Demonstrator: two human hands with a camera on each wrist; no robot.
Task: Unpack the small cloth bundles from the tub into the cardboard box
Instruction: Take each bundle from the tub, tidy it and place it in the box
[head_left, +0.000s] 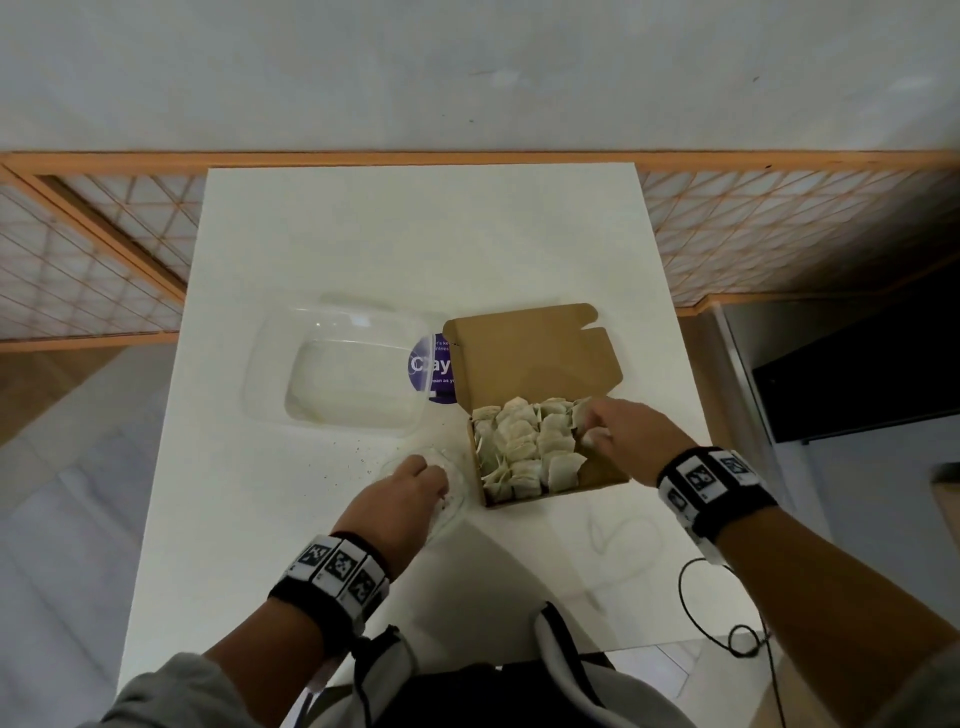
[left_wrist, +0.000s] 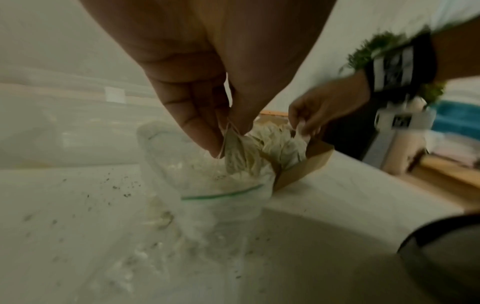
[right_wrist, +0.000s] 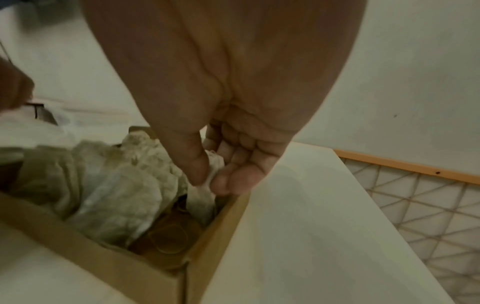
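Bundle (left_wrist: 240, 152) pinched in left grip (left_wrist: 207, 115) over tub (left_wrist: 221, 197); right grip (right_wrist: 207, 181) pinches bundle in box (right_wrist: 145, 267).

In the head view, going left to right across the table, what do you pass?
Clear plastic tub → left hand → purple round label → cardboard box of cloth bundles → right hand → black cable.
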